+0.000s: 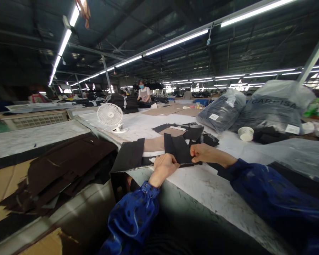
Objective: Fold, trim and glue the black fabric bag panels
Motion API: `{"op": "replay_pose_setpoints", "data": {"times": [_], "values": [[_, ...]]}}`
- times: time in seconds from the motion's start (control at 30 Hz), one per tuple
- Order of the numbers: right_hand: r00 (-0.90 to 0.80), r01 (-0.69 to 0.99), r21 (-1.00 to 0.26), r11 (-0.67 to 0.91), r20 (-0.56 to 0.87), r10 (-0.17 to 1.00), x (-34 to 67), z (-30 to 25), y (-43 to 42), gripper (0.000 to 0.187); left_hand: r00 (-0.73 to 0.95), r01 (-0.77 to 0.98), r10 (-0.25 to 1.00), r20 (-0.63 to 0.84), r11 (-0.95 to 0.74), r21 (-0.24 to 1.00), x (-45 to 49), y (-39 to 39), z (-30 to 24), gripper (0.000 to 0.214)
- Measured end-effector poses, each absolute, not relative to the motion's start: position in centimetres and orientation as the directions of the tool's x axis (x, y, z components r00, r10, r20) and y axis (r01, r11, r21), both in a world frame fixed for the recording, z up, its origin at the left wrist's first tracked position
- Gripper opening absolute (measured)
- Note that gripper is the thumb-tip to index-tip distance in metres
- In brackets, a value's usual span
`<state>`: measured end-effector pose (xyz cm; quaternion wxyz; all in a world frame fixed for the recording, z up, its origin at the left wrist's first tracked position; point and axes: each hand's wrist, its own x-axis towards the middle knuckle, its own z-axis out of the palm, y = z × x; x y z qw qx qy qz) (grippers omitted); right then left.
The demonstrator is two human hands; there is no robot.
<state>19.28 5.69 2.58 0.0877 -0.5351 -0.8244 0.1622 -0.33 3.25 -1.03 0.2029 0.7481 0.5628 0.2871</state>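
Note:
A black fabric piece [177,150] with a tan middle part [154,144] and a white strip lies at the near edge of the white-topped table. At its near edge, my left hand [165,167] rests with curled fingers closed on the black fabric; the fingertips are partly hidden. My right hand [208,154] pinches the right-hand edge of the same fabric. Just beyond lies a loose pile of black and tan cut pieces [194,133]. Blue patterned sleeves cover both forearms.
A white fan [110,115] stands behind the fabric. To the left is a stack of dark brown cut pieces [66,166]. Plastic-wrapped bags [276,104] and a paper cup [246,134] are at the right. A co-worker [144,94] stands further back.

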Motion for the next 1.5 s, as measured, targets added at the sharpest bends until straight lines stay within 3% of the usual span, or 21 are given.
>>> {"op": "replay_pose_setpoints", "data": {"times": [0.17, 0.27, 0.33, 0.47, 0.53, 0.6, 1.03, 1.5], "values": [[-0.596, 0.740, -0.439, 0.510, -0.074, 0.800, 17.4, 2.1, 5.1, 0.017, 0.311, 0.578, 0.927, 0.210, -0.360, 0.733, -1.4, 4.0, -0.6, 0.015], [-0.631, 0.708, -0.478, 0.519, -0.100, 0.769, 17.1, 2.0, 4.9, 0.018, 0.359, 0.448, 0.903, 0.236, -0.388, 0.805, -3.4, 4.1, 0.1, 0.027], [-0.629, 0.705, -0.495, 0.507, -0.107, 0.770, 17.1, 2.2, 4.8, 0.019, 0.324, 0.401, 0.903, 0.283, -0.402, 0.823, -4.6, 3.6, 0.4, 0.023], [-0.613, 0.707, -0.522, 0.477, -0.116, 0.782, 17.1, 2.4, 4.5, 0.021, 0.339, 0.533, 0.852, 0.400, -0.524, 0.665, -5.1, 2.2, -0.2, 0.013], [-0.607, 0.707, -0.530, 0.468, -0.116, 0.786, 17.0, 2.4, 4.4, 0.019, 0.381, 0.625, 0.826, 0.416, -0.561, 0.543, -4.6, 1.7, -0.8, 0.011], [-0.600, 0.709, -0.533, 0.461, -0.114, 0.792, 16.9, 2.3, 4.3, 0.017, 0.370, 0.679, 0.836, 0.404, -0.541, 0.496, -4.0, 1.5, -1.2, 0.006], [-0.545, 0.742, -0.502, 0.444, -0.066, 0.836, 16.4, 1.9, 4.3, 0.016, 0.193, 0.784, 0.965, 0.179, -0.262, 0.563, -2.7, 3.0, -0.7, 0.016], [-0.480, 0.814, -0.397, 0.423, -0.051, 0.876, 15.3, 1.8, 4.9, 0.028, 0.264, 0.818, 0.960, 0.099, -0.277, 0.504, -2.7, 3.4, 0.8, 0.014]]}}
